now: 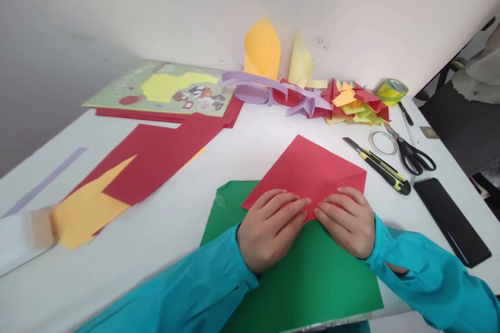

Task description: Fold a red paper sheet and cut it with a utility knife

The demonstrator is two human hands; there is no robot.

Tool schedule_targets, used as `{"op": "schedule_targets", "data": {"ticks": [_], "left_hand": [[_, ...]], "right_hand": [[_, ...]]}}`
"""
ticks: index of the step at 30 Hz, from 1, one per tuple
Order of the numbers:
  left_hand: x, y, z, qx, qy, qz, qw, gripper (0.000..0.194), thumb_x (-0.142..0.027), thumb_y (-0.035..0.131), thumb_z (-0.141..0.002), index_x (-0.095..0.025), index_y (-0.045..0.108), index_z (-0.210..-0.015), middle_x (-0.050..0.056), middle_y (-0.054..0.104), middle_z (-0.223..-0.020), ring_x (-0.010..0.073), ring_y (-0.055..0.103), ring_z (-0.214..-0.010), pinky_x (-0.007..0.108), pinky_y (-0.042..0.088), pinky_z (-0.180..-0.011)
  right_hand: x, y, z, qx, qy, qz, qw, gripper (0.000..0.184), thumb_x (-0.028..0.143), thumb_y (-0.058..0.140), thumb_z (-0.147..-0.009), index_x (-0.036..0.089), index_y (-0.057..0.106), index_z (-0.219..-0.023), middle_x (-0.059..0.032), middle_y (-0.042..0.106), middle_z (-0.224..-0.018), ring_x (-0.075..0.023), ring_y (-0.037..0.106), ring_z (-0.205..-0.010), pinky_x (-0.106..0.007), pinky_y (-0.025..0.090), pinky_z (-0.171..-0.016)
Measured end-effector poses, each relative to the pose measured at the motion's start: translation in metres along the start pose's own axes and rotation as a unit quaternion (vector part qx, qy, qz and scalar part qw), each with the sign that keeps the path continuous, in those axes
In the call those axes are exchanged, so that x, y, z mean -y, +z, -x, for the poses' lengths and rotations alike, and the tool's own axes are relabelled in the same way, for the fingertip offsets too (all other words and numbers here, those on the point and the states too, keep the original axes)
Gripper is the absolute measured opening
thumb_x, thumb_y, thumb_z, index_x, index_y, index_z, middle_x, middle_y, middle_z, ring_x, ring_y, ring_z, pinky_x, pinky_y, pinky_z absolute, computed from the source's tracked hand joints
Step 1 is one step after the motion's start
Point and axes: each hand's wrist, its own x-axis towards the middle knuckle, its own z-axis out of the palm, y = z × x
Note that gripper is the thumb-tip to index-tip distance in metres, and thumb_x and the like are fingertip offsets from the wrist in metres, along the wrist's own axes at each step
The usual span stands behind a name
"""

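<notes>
A red sheet of paper (308, 166) lies in front of me, turned cornerwise, with a faint crease toward its right corner. My left hand (273, 226) grips its near left edge, fingers bent over the paper. Close beside it, my right hand (347, 221) holds the near right edge the same way. The fingertips of both hands almost meet at the near corner, and the thumbs are hidden. Beneath the red paper is a green sheet (312, 281), its far left corner slightly bent. Teal sleeves cover both of my forearms.
Right of the hands lie a utility knife (378, 164), scissors (414, 153), a tape roll (383, 142) and a black phone (453, 221). Folded paper stars (355, 101) sit by the wall. Red sheets (156, 151), yellow paper (94, 208) and a printed pad (164, 88) lie left.
</notes>
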Motion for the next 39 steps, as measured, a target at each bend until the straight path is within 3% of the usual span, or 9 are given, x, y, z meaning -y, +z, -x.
{"op": "schedule_targets", "data": {"ticks": [9,20,32,39], "left_hand": [[0.003,-0.003,-0.001,0.008,0.012,0.026,1.000,0.011,-0.008,0.056,-0.083,-0.014,0.063,-0.090,0.008,0.071,-0.099,0.0208,0.063,-0.087,0.040,0.053,-0.078],[0.019,-0.012,-0.006,-0.021,-0.025,-0.010,0.999,0.013,-0.004,0.061,-0.079,-0.015,0.061,-0.085,0.009,0.071,-0.098,0.0216,0.062,-0.089,0.040,0.053,-0.076],[-0.001,-0.001,-0.003,0.002,0.000,0.009,1.000,0.008,-0.009,0.060,-0.082,-0.016,0.062,-0.085,0.006,0.071,-0.101,0.0202,0.063,-0.089,0.040,0.053,-0.080],[-0.001,-0.002,-0.002,0.002,0.009,0.018,1.000,0.012,-0.005,0.060,-0.080,-0.015,0.062,-0.086,0.006,0.071,-0.102,0.0205,0.063,-0.088,0.041,0.053,-0.080]], "right_hand": [[0.001,0.000,0.000,-0.003,-0.003,-0.007,1.000,0.010,0.012,0.059,-0.082,0.013,0.065,-0.090,-0.0026,0.072,-0.084,-0.0173,0.062,-0.082,-0.040,0.046,-0.083],[-0.016,-0.004,0.002,-0.025,0.014,0.024,0.999,0.011,0.012,0.059,-0.081,0.014,0.064,-0.090,-0.0039,0.072,-0.081,-0.0187,0.062,-0.080,-0.041,0.047,-0.078],[0.006,0.002,-0.002,-0.012,-0.013,-0.005,1.000,0.010,0.010,0.057,-0.084,0.012,0.066,-0.087,-0.0016,0.071,-0.081,-0.0169,0.062,-0.080,-0.039,0.045,-0.083],[0.004,0.001,-0.001,-0.012,-0.006,-0.009,1.000,0.008,0.011,0.062,-0.080,0.012,0.066,-0.087,-0.0016,0.072,-0.082,-0.0176,0.062,-0.081,-0.039,0.046,-0.083]]}}
